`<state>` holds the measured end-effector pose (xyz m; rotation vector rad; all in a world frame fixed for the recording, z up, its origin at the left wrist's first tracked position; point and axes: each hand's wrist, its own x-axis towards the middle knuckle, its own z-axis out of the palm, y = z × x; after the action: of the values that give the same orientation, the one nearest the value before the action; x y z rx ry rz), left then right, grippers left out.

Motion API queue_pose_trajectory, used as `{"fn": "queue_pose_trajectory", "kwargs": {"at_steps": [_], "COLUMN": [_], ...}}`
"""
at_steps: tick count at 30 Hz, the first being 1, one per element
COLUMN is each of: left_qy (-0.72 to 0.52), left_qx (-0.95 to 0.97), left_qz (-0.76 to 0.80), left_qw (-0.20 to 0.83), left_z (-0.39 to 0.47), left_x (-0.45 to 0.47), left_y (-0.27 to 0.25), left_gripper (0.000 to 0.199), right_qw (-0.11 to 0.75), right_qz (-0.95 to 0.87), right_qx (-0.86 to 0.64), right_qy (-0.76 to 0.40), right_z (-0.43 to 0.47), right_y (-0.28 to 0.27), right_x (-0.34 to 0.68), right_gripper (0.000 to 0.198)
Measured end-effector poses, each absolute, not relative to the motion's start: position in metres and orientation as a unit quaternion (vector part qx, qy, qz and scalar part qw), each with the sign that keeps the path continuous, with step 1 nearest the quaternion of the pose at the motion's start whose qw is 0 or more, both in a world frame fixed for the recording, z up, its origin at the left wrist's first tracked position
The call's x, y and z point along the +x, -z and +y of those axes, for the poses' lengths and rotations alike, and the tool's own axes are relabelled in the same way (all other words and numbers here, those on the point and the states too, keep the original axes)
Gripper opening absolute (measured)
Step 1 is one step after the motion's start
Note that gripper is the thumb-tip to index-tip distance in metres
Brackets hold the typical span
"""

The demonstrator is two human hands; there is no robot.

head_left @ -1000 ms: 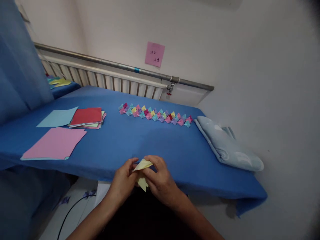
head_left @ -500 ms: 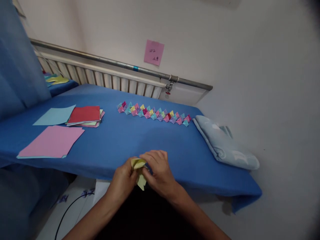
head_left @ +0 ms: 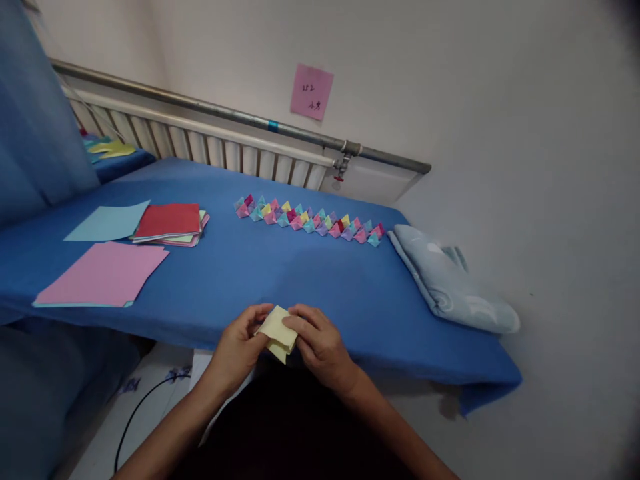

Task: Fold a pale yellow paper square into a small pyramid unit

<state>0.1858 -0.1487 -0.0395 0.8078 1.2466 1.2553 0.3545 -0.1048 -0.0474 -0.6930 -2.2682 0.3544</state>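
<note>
A folded piece of yellow paper (head_left: 277, 328) is held between both hands, just in front of the table's near edge. My left hand (head_left: 240, 347) pinches its left side, thumb towards me. On the right side, my right hand (head_left: 320, 343) grips it with thumb and fingers. One flap of the paper hangs down at the bottom. Beyond the hands, two rows of small folded paper pieces (head_left: 310, 220) in pink, blue, yellow and purple lie across the blue-covered table (head_left: 230, 280).
Pink sheets (head_left: 103, 275), a light blue sheet (head_left: 107, 221) and a stack topped with red paper (head_left: 167, 221) lie on the left. A folded light blue blanket (head_left: 450, 280) rests at the right end. Behind run a radiator (head_left: 215, 150) and pipe (head_left: 200, 105); a blue curtain (head_left: 45, 120) hangs left.
The yellow paper has turned from a spread, creased shape into a flatter, squarer face towards me. Both hands have shifted their hold on it, and the view has tipped slightly.
</note>
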Motion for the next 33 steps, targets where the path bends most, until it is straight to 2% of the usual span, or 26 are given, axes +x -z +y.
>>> {"fn": "queue_pose_trajectory", "kwargs": {"at_steps": [5, 10, 15, 19, 23, 27, 30, 33], "left_qy": [-0.553, -0.538, -0.509, -0.485, -0.491, -0.495, -0.489, -0.464], "left_qx": [0.282, 0.203, 0.163, 0.188, 0.222, 0.292, 0.365, 0.427], "left_qz": [0.493, 0.418, 0.367, 0.433, 0.487, 0.516, 0.522, 0.525], "left_qw": [0.610, 0.703, 0.761, 0.736, 0.687, 0.635, 0.596, 0.571], "left_z": [-0.150, -0.152, -0.148, -0.145, -0.147, -0.153, -0.158, -0.163], "left_x": [0.183, 0.173, 0.166, 0.168, 0.170, 0.170, 0.170, 0.171], "left_y": [0.035, 0.034, 0.041, 0.047, 0.042, 0.030, 0.024, 0.021], "left_gripper": [0.046, 0.049, 0.030, 0.023, 0.029, 0.028, 0.025, 0.024], "right_qw": [0.386, 0.397, 0.398, 0.384, 0.383, 0.418, 0.384, 0.333], "right_qz": [-0.867, -0.859, -0.855, -0.855, -0.843, -0.744, -0.690, -0.703], "right_qx": [-0.267, -0.265, -0.269, -0.262, -0.256, -0.350, -0.400, -0.399], "right_qy": [-0.169, -0.182, -0.197, -0.228, -0.279, -0.387, -0.466, -0.485], "right_z": [-0.107, -0.109, -0.110, -0.113, -0.115, -0.115, -0.117, -0.120], "right_y": [0.058, 0.058, 0.054, 0.050, 0.045, 0.033, 0.019, 0.009], "right_x": [0.356, 0.353, 0.350, 0.348, 0.351, 0.355, 0.352, 0.346], "right_gripper": [0.035, 0.036, 0.035, 0.033, 0.035, 0.038, 0.027, 0.022]}}
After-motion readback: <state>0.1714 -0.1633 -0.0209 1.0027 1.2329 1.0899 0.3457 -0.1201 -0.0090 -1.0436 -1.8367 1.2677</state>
